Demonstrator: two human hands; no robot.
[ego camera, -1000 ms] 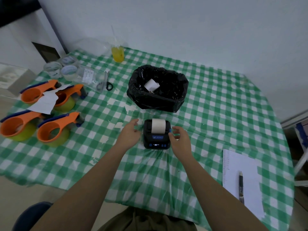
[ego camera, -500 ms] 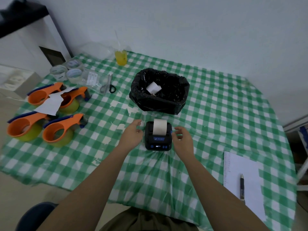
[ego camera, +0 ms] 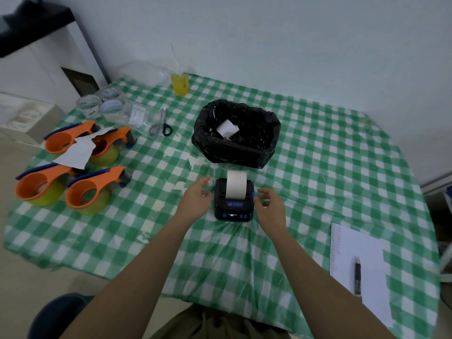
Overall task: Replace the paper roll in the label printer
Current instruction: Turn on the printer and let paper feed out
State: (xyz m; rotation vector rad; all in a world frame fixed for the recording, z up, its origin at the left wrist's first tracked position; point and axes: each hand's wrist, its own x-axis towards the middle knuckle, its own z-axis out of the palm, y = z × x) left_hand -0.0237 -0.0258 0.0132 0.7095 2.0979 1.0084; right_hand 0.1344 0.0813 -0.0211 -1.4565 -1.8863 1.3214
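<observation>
A small black label printer (ego camera: 232, 209) with blue buttons and a lit display sits mid-table on the green checked cloth. A strip of white paper (ego camera: 236, 185) rises out of its top slot. My left hand (ego camera: 197, 197) hovers just left of the printer, fingers apart, holding nothing. My right hand (ego camera: 270, 204) hovers at its right side, fingers spread near the blue side tab, also holding nothing. Behind the printer stands a bin lined with a black bag (ego camera: 236, 135), and a white paper roll (ego camera: 227, 129) lies inside it.
Several orange tape dispensers (ego camera: 90, 192) stand at the left, with tape rolls (ego camera: 110, 107) and scissors (ego camera: 161, 124) behind them. A yellow drink bag (ego camera: 179, 83) sits at the far edge. A white sheet (ego camera: 357, 265) with a pen (ego camera: 358, 275) lies at the right.
The paper strip sticks out further from the printer than a second ago. Both hands have drawn slightly away from the printer's sides and opened.
</observation>
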